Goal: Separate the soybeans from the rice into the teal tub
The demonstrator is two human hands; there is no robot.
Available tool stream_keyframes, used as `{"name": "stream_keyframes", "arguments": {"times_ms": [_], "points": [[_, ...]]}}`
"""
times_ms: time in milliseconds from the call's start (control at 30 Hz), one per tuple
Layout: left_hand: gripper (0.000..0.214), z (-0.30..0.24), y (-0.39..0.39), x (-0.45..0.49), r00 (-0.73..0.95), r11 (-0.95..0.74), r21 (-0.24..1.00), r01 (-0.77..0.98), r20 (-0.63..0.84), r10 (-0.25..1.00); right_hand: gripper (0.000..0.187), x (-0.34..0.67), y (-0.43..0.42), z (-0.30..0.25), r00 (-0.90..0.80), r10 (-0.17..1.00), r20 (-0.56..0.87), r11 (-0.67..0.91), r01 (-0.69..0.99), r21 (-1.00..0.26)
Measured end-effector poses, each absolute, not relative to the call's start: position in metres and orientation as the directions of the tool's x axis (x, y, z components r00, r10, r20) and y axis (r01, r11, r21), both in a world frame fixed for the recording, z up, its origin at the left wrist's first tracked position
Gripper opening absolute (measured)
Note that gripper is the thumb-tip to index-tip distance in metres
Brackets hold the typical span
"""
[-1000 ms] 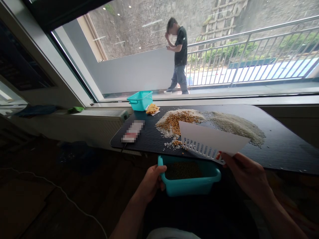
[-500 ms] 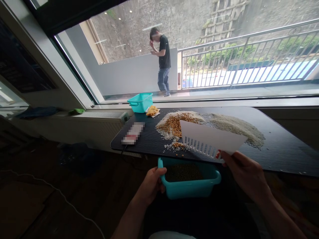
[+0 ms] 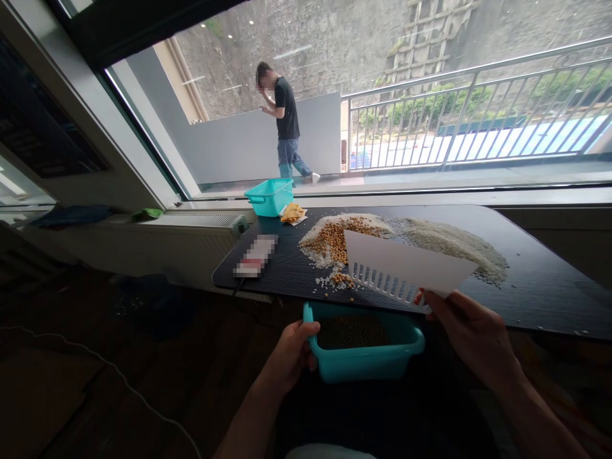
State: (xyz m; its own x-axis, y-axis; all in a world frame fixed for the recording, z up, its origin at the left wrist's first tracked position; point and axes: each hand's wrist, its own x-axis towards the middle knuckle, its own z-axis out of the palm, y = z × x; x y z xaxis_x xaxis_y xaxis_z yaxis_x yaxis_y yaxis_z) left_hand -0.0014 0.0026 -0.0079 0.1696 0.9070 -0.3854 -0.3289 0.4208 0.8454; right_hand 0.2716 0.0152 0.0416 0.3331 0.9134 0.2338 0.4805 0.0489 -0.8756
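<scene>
My left hand (image 3: 291,354) grips the left rim of a turquoise plastic basin (image 3: 368,366), thumb on top. Small dark grains (image 3: 354,330) lie inside it, just below the table's front edge. Between the thumb and fingers of my right hand (image 3: 471,331) is a white slotted scraper (image 3: 406,261), its row of slots along the lower edge. The scraper's left end is over a heap of yellow-brown beans (image 3: 335,239), mixed with white grains at its edges. A pile of pale rice-like grains (image 3: 444,242) spreads behind and to the right of the scraper.
The dark table (image 3: 540,293) stands against the window. At its far left are another turquoise basin (image 3: 270,199), a yellow crumpled packet (image 3: 292,213) and a phone-like device (image 3: 255,256) with a cable. A radiator (image 3: 201,233) adjoins it. Outside, a person (image 3: 287,115) is walking.
The person outside has moved left. One loose bean near the table's front edge has shifted left. The scraper has barely moved, and both hands keep their hold.
</scene>
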Motion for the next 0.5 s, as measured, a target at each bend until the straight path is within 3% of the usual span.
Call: {"name": "stream_keyframes", "arguments": {"times_ms": [500], "points": [[0.039,-0.0069,0.0022,-0.0016,0.148,0.420,0.848,-0.323,-0.393,0.908,0.031,0.2719,0.0144,0.0395,0.306,0.924,0.230,0.071,0.453,-0.888]]}}
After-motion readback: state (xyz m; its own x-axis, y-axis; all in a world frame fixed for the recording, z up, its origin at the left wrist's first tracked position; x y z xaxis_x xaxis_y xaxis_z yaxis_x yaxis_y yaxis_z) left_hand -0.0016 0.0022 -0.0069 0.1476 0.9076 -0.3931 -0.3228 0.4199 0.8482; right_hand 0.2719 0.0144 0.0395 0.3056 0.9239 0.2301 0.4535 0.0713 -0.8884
